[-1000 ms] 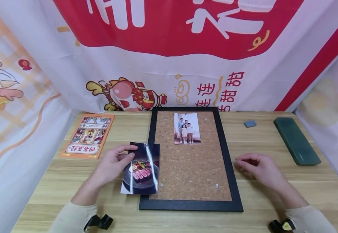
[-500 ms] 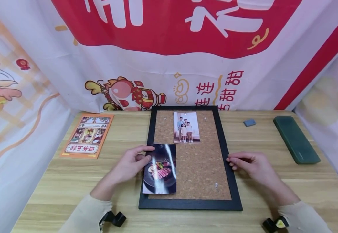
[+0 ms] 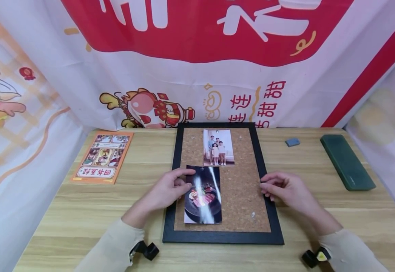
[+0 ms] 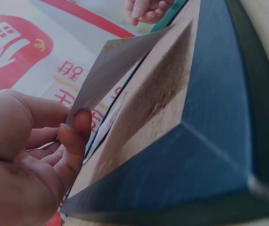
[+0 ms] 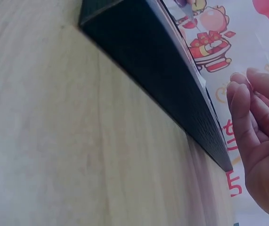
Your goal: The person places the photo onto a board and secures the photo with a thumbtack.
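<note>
My left hand (image 3: 168, 189) pinches the left edge of a glossy photo of a plated meat dish (image 3: 202, 200) between thumb and forefinger. In the left wrist view the photo (image 4: 108, 66) tilts above the cork, its pale back showing. It overlaps the lower left of a black-framed cork board (image 3: 239, 185). A family photo (image 3: 218, 148) lies at the board's top middle. Over the board's right edge, my right hand (image 3: 287, 189) has thumb and forefinger pinched together on a tiny clear piece that looks like a push pin, mostly hidden by the fingertips.
Clear push pins show on the cork, one at the lower right (image 3: 253, 215). An orange printed booklet (image 3: 104, 158) lies to the left. At the right are a small blue-grey block (image 3: 292, 142) and a dark green case (image 3: 347, 162). A printed cloth (image 3: 170, 75) hangs behind the table.
My left hand has carried the food photo rightward, from the frame's left edge to over the cork. My right hand has moved left to the board's right edge, fingers still pinched.
</note>
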The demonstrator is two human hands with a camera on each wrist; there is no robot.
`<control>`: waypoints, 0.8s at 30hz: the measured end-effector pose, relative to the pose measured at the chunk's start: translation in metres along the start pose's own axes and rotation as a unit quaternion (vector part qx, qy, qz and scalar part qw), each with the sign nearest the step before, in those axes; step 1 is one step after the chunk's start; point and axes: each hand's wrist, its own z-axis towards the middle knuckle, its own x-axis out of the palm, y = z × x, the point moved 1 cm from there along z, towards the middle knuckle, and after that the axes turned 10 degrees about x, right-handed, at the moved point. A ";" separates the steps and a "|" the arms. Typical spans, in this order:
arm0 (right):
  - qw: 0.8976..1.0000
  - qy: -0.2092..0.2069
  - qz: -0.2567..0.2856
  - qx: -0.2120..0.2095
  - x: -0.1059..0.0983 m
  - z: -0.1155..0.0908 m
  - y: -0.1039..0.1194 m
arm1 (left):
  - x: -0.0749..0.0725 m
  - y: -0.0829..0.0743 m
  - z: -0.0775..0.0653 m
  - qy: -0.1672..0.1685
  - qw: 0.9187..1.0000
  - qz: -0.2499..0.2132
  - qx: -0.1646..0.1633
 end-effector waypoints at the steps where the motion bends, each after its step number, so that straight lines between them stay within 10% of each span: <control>1: 1.000 0.003 0.001 0.002 0.001 0.001 0.001 | 0.001 0.000 0.002 0.004 1.000 -0.004 0.004; 17: 0.998 0.048 0.041 0.013 0.023 0.012 0.016 | 0.018 -0.006 0.020 0.025 0.999 0.011 0.031; 24: 0.996 0.085 0.035 -0.013 0.034 0.019 0.024 | 0.024 -0.008 0.027 0.025 0.993 0.099 0.059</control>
